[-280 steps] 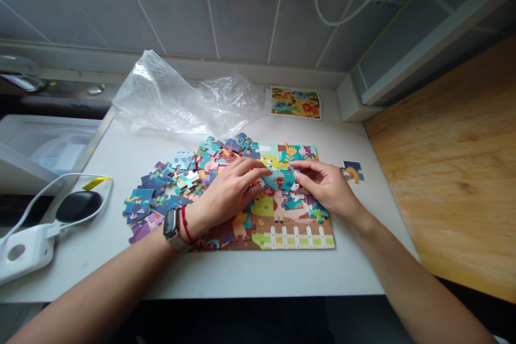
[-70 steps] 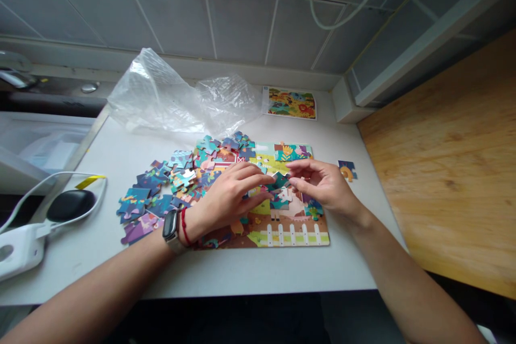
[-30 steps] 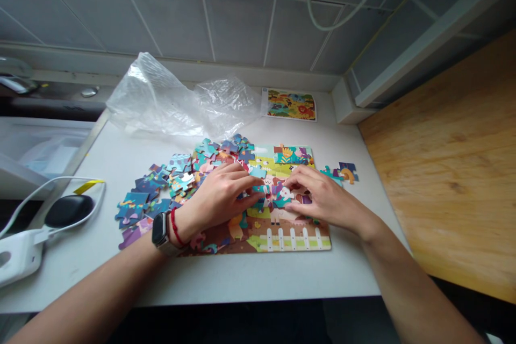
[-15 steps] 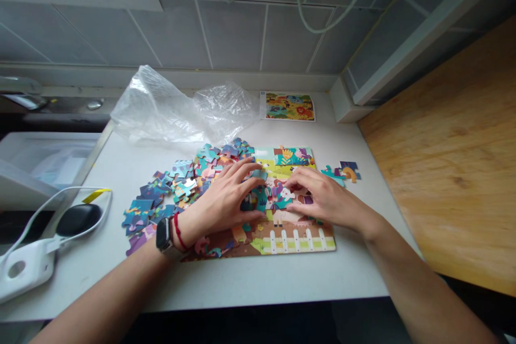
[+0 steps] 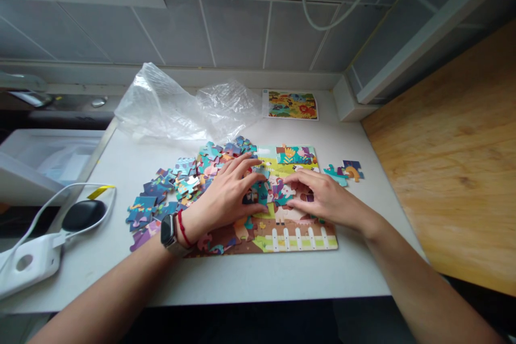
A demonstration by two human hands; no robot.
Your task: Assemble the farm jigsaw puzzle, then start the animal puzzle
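Observation:
My left hand (image 5: pixel 228 192) curls its fingers and thumb round a teal cluster of puzzle pieces (image 5: pixel 262 193) lying over a farm-picture jigsaw board (image 5: pixel 262 228). From the right, my right hand (image 5: pixel 326 196) grips a purple-and-teal puzzle piece (image 5: pixel 282 193) with a white animal on it. The two held parts meet side by side, touching or nearly so. Part of each lies hidden under my fingers. A short joined strip of pieces (image 5: pixel 296 155) with a yellow plant rests on the board's top right.
Loose puzzle pieces (image 5: pixel 161 188) are heaped left of the board; a few more (image 5: pixel 351 170) lie at its right. Behind are a crumpled plastic bag (image 5: pixel 161 105) and a picture card (image 5: pixel 292 105). A white charger with cable (image 5: pixel 34 263) sits at left, a wooden panel (image 5: pixel 451 145) at right.
The view has shifted slightly. Both hands keep nearly the same place and hold on the pieces; the right fingers have moved only a little.

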